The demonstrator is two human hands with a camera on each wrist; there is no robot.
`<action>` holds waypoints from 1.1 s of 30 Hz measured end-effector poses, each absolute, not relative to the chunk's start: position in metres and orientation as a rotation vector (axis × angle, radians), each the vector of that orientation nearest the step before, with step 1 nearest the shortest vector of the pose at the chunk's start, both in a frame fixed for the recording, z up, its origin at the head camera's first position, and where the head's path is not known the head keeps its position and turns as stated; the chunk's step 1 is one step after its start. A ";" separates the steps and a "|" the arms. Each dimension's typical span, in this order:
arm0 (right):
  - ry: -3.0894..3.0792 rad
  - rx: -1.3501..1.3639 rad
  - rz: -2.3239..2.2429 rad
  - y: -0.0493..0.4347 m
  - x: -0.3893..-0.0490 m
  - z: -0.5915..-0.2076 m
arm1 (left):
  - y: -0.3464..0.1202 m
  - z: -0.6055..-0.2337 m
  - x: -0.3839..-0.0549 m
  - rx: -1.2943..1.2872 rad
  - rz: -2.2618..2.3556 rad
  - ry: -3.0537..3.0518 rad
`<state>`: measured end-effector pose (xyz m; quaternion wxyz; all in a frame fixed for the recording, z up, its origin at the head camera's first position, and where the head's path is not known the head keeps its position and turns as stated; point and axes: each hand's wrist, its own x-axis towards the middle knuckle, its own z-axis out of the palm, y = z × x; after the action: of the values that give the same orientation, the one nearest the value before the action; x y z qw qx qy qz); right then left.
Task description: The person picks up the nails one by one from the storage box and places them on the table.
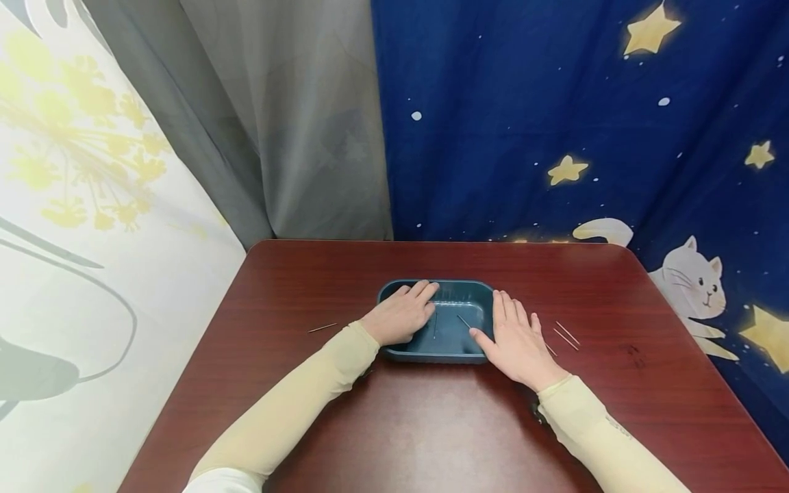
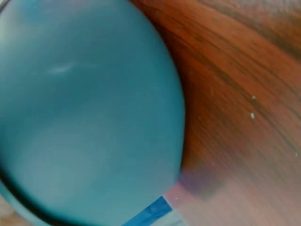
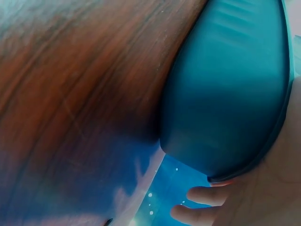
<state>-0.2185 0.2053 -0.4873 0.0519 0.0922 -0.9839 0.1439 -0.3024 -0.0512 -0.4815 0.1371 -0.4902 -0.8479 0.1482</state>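
Observation:
A dark teal rectangular tray point(image 1: 456, 358) with rounded corners sits on the table. My left hand point(image 1: 401, 315) lies over its left end, fingers reaching across the inside toward the far rim; the thumb is hidden. Along the right rim rests my right hand point(image 1: 516, 339), its fingers straight and its thumb over the near right corner. Two thin sticks show inside the tray, one stick point(image 1: 435, 326) near the left fingers and another stick point(image 1: 464, 320) by the right thumb. In the right wrist view, the palm point(image 3: 268, 197) lies against the tray's rim, beside the outer wall point(image 3: 225, 94).
One thin stick point(image 1: 322, 328) lies on the table left of the tray. More thin sticks point(image 1: 566, 339) lie just right of the right hand. The reddish-brown table point(image 1: 425, 424) ends at the back before a grey curtain point(image 1: 320, 137) and a blue starry curtain point(image 1: 493, 137).

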 end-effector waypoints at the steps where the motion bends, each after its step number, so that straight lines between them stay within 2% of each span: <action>1: -2.992 0.281 0.436 0.205 -0.218 -0.487 | -0.051 -0.480 -0.301 -1.410 0.441 -2.461; 18: -3.004 0.271 0.481 0.208 -0.219 -0.489 | -0.057 -0.453 -0.280 -1.368 0.451 -2.415; 33: -2.992 0.261 0.503 0.209 -0.219 -0.489 | -0.091 -0.409 -0.262 -1.248 -0.060 -2.595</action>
<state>-0.2185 0.2085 -0.4886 0.0481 0.0856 -0.9814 0.1649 -0.2624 -0.0914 -0.4089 0.1304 -0.4297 -0.8932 -0.0206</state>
